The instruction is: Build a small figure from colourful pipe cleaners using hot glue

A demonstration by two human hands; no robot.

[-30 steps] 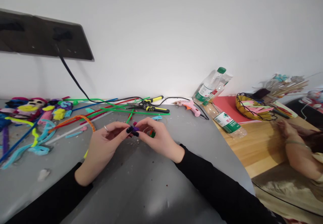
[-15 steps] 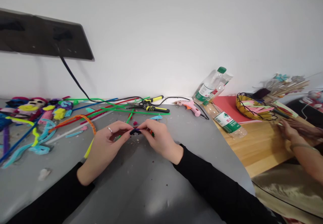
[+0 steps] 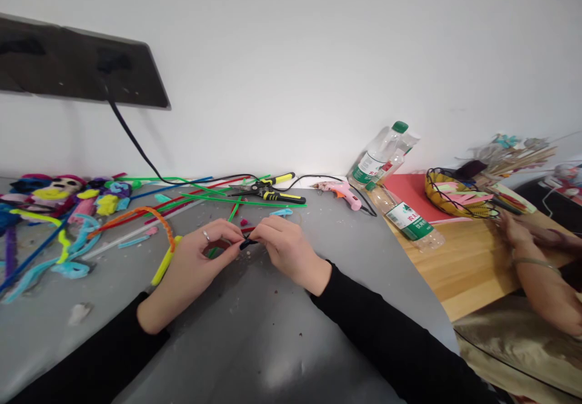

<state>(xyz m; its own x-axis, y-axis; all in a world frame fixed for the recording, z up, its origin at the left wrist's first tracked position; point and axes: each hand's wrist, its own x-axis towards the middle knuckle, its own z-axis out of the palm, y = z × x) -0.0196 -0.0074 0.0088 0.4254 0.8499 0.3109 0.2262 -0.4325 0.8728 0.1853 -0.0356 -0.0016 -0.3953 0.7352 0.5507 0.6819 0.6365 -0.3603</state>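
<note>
Between the fingertips of both hands is a short, dark piece of pipe cleaner (image 3: 248,243), mostly covered by the fingers. My left hand (image 3: 195,270), with a ring on one finger, pinches its left end. On the other end, my right hand (image 3: 288,249) has thumb and fingers closed. Just beyond the hands lie green pipe cleaners (image 3: 234,210) and a small light-blue piece (image 3: 282,212). An orange twisted pipe cleaner (image 3: 166,228) curves down beside my left hand, meeting a yellow one (image 3: 164,264).
Wire-stripping pliers (image 3: 268,191) and a pink glue gun (image 3: 341,193) lie by the wall. Plastic bottles (image 3: 409,219) and a yellow basket (image 3: 436,195) are to the right, near another person's hand (image 3: 518,231). Fuzzy colored figures (image 3: 59,191) sit at left on the grey table (image 3: 273,355).
My fingers have shifted slightly around the dark piece, and less of it shows. My right fingers have curled over more. The other person's hands have moved a little at the right.
</note>
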